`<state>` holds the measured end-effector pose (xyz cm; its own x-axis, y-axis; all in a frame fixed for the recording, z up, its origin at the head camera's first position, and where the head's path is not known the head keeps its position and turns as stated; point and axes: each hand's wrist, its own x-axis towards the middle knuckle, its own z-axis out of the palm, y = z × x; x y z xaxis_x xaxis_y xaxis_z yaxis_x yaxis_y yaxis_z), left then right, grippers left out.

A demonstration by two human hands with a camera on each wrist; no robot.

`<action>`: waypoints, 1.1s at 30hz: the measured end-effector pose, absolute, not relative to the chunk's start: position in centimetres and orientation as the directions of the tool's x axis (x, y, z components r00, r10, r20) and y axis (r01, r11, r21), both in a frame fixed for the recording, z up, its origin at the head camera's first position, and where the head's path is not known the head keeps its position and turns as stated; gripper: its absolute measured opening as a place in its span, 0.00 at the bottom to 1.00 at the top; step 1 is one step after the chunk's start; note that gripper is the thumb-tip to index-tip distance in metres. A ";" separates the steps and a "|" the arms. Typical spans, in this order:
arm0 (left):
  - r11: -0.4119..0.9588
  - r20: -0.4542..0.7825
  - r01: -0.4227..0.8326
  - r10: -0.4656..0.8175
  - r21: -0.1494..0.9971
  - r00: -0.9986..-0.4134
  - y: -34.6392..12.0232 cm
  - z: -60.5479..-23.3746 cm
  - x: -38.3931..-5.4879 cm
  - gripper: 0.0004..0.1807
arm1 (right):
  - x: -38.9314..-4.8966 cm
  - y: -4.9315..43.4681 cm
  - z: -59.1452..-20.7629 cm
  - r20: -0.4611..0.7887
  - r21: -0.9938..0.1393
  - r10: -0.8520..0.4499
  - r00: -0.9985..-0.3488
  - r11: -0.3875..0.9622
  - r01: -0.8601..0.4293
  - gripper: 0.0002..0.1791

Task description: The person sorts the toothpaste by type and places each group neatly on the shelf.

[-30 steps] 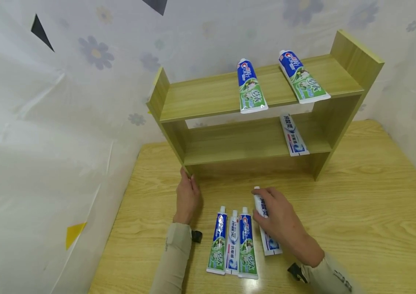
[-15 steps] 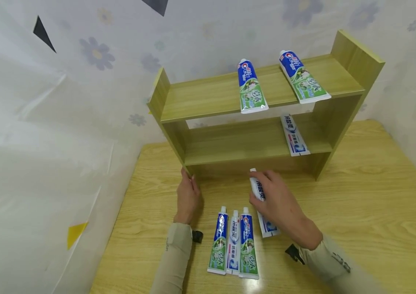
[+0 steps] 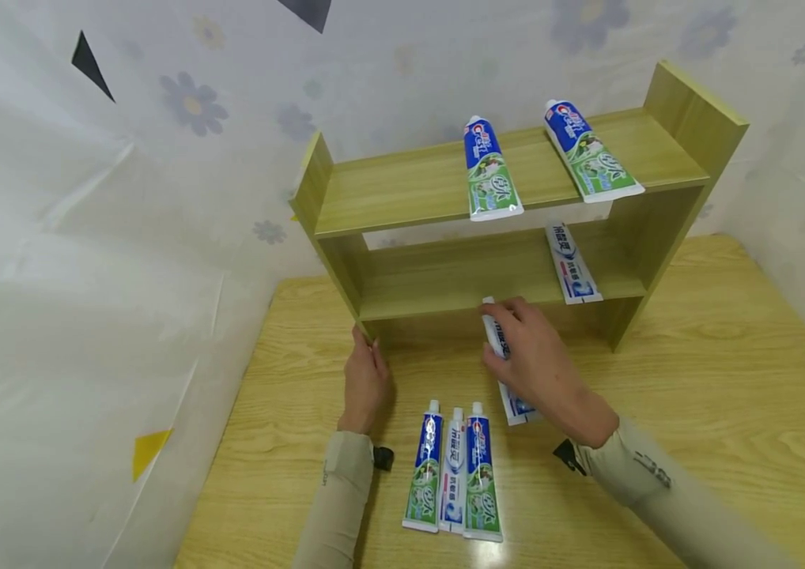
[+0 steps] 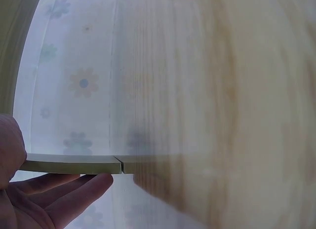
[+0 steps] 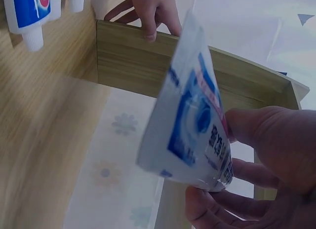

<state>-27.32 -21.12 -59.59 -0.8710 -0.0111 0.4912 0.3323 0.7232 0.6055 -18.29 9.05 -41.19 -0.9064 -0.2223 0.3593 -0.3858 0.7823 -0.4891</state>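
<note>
My right hand pinches a white toothpaste tube between thumb and fingers, and its capped end points toward the shelf. In the head view the tube overlaps the front edge of the wooden shelf's middle board. Fingers of my left hand grip the lower end of the shelf's left side panel, with the thumb on one face and the fingers on the other. Below, two blue-and-green toothpaste tubes lie on the table, a white tube between them.
Two blue-and-green tubes lie on the top board, their flat ends over its front edge. One white tube lies at the right of the middle board. Behind the wooden table hangs a flowered wall sheet.
My right hand has lifted the white tube from beside the row on the table and carried it forward to the middle board's edge. The left hand keeps its grip on the panel.
</note>
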 end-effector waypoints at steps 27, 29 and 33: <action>0.714 0.524 0.377 0.017 0.589 -0.852 -21.2 -59.5 -27.3 0.26 | -22.2 8.9 -38.5 0.318 -0.444 -0.261 -0.911 0.809 -0.386 0.28; 0.704 0.540 0.395 0.019 0.590 -0.841 -20.9 -58.5 -26.7 0.25 | -22.6 8.9 -38.3 0.314 -0.437 -0.264 -0.912 0.813 -0.386 0.28; 0.701 0.556 0.408 0.020 0.584 -0.831 -20.2 -56.7 -25.7 0.23 | -23.4 8.9 -38.2 0.283 -0.444 -0.261 -0.923 0.817 -0.368 0.27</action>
<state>-25.66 -20.16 -56.69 -0.8311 0.0203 0.5558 0.4080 0.7013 0.5845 -23.37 8.89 -38.16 -0.9228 -0.2615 0.2830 -0.3677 0.8169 -0.4444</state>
